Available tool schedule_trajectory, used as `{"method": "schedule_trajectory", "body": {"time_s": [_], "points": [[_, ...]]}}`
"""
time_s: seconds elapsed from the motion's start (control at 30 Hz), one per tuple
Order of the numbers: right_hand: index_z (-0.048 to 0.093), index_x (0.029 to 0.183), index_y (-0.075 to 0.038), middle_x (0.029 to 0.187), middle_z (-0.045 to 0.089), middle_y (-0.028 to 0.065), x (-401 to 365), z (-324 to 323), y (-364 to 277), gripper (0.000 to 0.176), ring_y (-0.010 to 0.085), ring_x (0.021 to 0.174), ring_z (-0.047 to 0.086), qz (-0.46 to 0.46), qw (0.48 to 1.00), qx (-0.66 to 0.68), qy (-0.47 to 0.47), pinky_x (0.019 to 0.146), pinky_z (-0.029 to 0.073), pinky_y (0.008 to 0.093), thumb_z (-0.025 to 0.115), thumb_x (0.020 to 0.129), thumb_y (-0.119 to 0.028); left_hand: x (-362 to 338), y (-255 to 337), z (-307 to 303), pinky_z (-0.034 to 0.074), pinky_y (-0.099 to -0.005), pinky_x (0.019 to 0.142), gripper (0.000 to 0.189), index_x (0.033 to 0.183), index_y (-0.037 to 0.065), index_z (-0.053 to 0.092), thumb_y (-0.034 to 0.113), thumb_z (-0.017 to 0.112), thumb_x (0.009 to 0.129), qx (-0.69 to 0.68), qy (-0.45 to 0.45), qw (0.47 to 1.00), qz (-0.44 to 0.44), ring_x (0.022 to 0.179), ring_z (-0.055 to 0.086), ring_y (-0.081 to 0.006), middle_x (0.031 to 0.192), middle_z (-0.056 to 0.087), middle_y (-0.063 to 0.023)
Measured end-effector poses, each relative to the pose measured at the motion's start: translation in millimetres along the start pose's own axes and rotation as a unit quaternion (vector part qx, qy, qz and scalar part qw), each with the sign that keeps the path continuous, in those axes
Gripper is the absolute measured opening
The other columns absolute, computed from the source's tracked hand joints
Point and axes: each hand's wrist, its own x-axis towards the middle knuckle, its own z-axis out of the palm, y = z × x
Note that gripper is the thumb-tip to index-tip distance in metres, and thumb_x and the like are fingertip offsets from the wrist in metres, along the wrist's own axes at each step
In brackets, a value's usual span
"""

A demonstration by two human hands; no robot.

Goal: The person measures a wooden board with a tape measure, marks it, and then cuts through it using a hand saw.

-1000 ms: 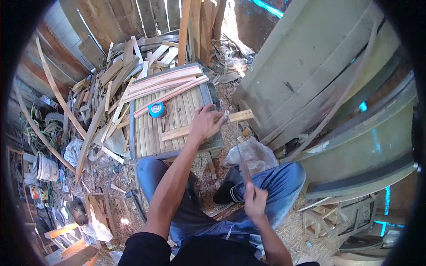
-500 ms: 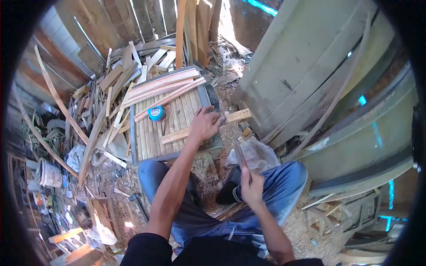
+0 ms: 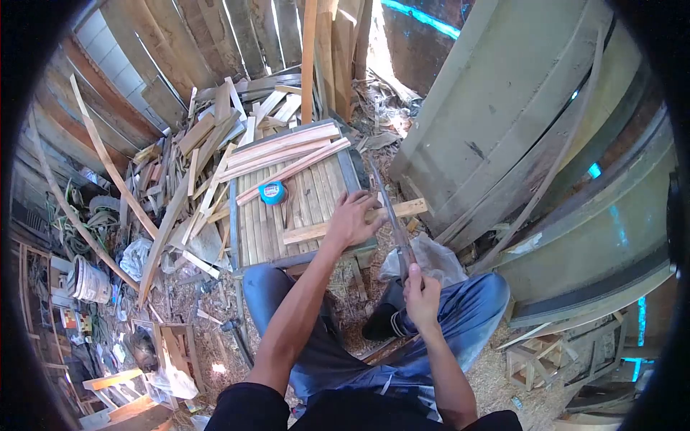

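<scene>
Sawdust and wood offcuts cover the ground around a seated person, whose knees in blue jeans frame a low slatted counter. A pale wooden strip lies across the near part of that counter, with its right end sticking out past the edge.

The left hand rests on top of the strip near the counter's right edge. Its fingers are spread and pressing down rather than wrapped around the wood, so this grip is released and flat. The right hand is lower, above the right knee, with its grip clenched around the handle of a saw. The saw's thin blade runs up and away from the hand. It crosses the strip just to the right of the left hand's fingertips, at the overhanging part.

A blue tape measure sits on the slats a little beyond the strip. At the far end of the counter, several long reddish laths lie stacked at an angle. A crumpled clear plastic bag lies on the ground just right of the blade, and a black shoe shows between the knees. Scrap timber is heaped to the left, near a white bucket. Large grey-green panels lean on the right.
</scene>
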Motion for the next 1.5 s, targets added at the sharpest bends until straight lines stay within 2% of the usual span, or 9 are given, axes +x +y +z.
{"method": "schedule_trajectory", "body": {"time_s": [0.13, 0.47, 0.5, 0.6, 0.9, 1.0, 1.4, 1.43, 1.5], "points": [[0.050, 0.061, -0.006, 0.054, 0.044, -0.0020, 3, -1, 12, 0.055, 0.0067, 0.046, 0.041, -0.040, 0.998, -0.044, 0.004, 0.043, 0.032, 0.0255, 0.049, 0.102, -0.041, -4, -1, -6, 0.035, -0.0465, 0.106, 0.043, 0.106, 0.008, 0.064, 0.035, 0.074, 0.075, -0.031, 0.047, 0.997, 0.045, 0.114, 0.052, -0.0291, 0.110, 0.061, -0.0088], [0.056, 0.062, 0.001, 0.051, 0.048, 0.0002, -59, -36, 6, 0.055, 0.0082, 0.048, 0.046, -0.021, 0.995, -0.093, -0.005, 0.047, 0.036, 0.0291, 0.049, 0.102, -0.036, -5, 2, -9, 0.045, -0.0410, 0.085, 0.030, 0.091, 0.007, 0.069, 0.025, 0.080, 0.070, -0.080, 0.040, 0.996, 0.019, 0.093, 0.054, -0.0302, 0.090, 0.058, -0.0092], [0.063, 0.071, 0.005, 0.050, 0.051, 0.0165, -56, -34, 3, 0.049, 0.0213, 0.044, 0.055, -0.010, 0.997, -0.072, -0.003, 0.049, 0.042, 0.0368, 0.050, 0.101, -0.031, -8, 2, -6, 0.045, -0.0410, 0.085, 0.030, 0.091, 0.007, 0.069, 0.025, 0.080, 0.070, -0.082, 0.037, 0.996, 0.016, 0.093, 0.054, -0.0302, 0.090, 0.058, -0.0092], [0.055, 0.064, 0.002, 0.050, 0.047, 0.0022, -21, -8, -23, 0.052, 0.0098, 0.047, 0.045, -0.140, 0.979, -0.141, 0.042, 0.047, 0.037, 0.0325, 0.049, 0.102, -0.033, -4, 0, -5, 0.046, -0.0412, 0.083, 0.031, 0.091, 0.005, 0.069, 0.024, 0.081, 0.069, -0.077, 0.077, 0.993, 0.054, 0.089, 0.054, -0.0315, 0.088, 0.058, -0.0105], [0.053, 0.061, 0.000, 0.050, 0.047, -0.0006, -66, -42, 3, 0.055, 0.0078, 0.047, 0.043, -0.031, 0.996, -0.079, -0.014, 0.045, 0.033, 0.0306, 0.050, 0.102, -0.035, -6, -2, -7, 0.047, -0.0407, 0.081, 0.032, 0.095, 0.006, 0.072, 0.023, 0.080, 0.069, -0.100, 0.066, 0.993, 0.021, 0.089, 0.054, -0.0325, 0.088, 0.060, -0.0104], [0.053, 0.060, 0.000, 0.051, 0.047, -0.0017, -41, -30, -1, 0.055, 0.0068, 0.047, 0.042, -0.068, 0.991, -0.115, -0.015, 0.045, 0.032, 0.0294, 0.050, 0.103, -0.035, -7, 1, -5, 0.045, -0.0416, 0.078, 0.033, 0.095, 0.005, 0.071, 0.019, 0.080, 0.067, -0.107, 0.082, 0.990, 0.033, 0.086, 0.053, -0.0326, 0.084, 0.058, -0.0113], [0.054, 0.061, 0.002, 0.047, 0.048, 0.0033, -70, -39, 0, 0.053, 0.0101, 0.045, 0.047, -0.076, 0.988, -0.135, -0.015, 0.047, 0.037, 0.0313, 0.049, 0.102, -0.031, -21, 5, -7, 0.047, -0.0410, 0.079, 0.036, 0.095, 0.005, 0.072, 0.027, 0.080, 0.068, -0.072, 0.078, 0.994, -0.002, 0.085, 0.053, -0.0312, 0.085, 0.059, -0.0094], [0.065, 0.077, 0.004, 0.051, 0.044, 0.0158, -64, -40, 2, 0.040, 0.0202, 0.042, 0.049, -0.066, 0.988, -0.139, -0.024, 0.047, 0.038, 0.0382, 0.054, 0.099, -0.026, -21, 6, -7, 0.047, -0.0410, 0.079, 0.036, 0.095, 0.005, 0.072, 0.027, 0.080, 0.068, -0.072, 0.076, 0.994, -0.012, 0.086, 0.053, -0.0310, 0.085, 0.059, -0.0093], [0.065, 0.077, 0.005, 0.050, 0.044, 0.0157, -35, -27, -2, 0.041, 0.0201, 0.042, 0.049, -0.065, 0.990, -0.125, -0.016, 0.047, 0.038, 0.0380, 0.053, 0.100, -0.028, -21, 9, -5, 0.047, -0.0410, 0.078, 0.036, 0.095, 0.005, 0.072, 0.027, 0.080, 0.068, -0.074, 0.072, 0.995, -0.014, 0.086, 0.053, -0.0308, 0.085, 0.058, -0.0091]]}}
